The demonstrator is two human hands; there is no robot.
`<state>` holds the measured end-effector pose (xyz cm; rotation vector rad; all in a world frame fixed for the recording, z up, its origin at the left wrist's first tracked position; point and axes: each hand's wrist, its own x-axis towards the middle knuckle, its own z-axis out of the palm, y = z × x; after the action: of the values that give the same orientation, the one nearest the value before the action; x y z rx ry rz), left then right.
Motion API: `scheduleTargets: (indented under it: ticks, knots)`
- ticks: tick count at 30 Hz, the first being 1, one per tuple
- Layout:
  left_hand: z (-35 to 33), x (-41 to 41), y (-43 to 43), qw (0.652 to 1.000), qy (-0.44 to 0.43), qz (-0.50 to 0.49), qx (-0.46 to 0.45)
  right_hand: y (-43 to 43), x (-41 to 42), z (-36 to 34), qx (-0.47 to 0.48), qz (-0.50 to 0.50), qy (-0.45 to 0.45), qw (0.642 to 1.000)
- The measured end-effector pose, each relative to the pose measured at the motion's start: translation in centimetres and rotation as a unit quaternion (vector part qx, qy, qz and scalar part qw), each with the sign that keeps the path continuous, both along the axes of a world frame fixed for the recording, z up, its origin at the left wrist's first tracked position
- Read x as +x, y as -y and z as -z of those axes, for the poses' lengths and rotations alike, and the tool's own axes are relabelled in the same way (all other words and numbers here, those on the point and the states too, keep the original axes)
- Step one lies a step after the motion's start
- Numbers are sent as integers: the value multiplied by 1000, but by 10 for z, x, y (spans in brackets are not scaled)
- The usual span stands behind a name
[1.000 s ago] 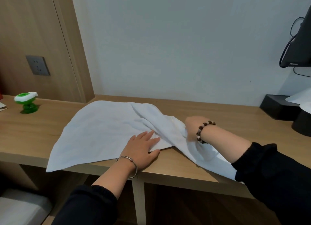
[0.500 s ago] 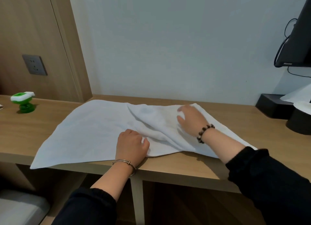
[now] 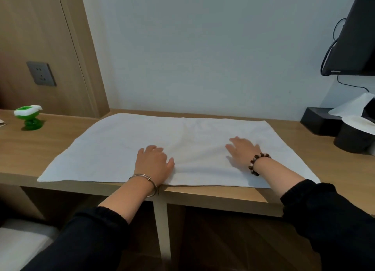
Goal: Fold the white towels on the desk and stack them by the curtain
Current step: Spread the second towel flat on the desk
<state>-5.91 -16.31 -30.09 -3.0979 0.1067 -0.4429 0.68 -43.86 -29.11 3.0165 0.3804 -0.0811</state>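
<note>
Hotel-like room, wooden desk (image 3: 40, 149), wall TV (image 3: 355, 37)

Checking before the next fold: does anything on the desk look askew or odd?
Nothing stands out. The towel lies spread flat on the desk, with only faint creases between the left hand and right hand, both resting flat on it.

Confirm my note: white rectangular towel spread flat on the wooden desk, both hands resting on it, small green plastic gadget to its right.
In the head view the small green plastic gadget stands left of the white rectangular towel, not right. The towel does lie flat on the wooden desk, left hand and right hand resting on it.
</note>
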Motion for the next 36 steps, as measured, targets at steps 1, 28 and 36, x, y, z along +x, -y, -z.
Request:
scheduleTargets:
  ticks: [1, 28, 36]
  knots:
    - [-2, 1, 8, 998, -29, 40, -24, -4, -6, 3, 20, -12, -40, 999]
    - [25, 10, 30, 981, -165, 105, 17, 36, -44, 21, 86, 191, -58, 976]
    - [23, 9, 33, 981, -168, 94, 10, 88, -78, 18, 103, 377, -30, 920]
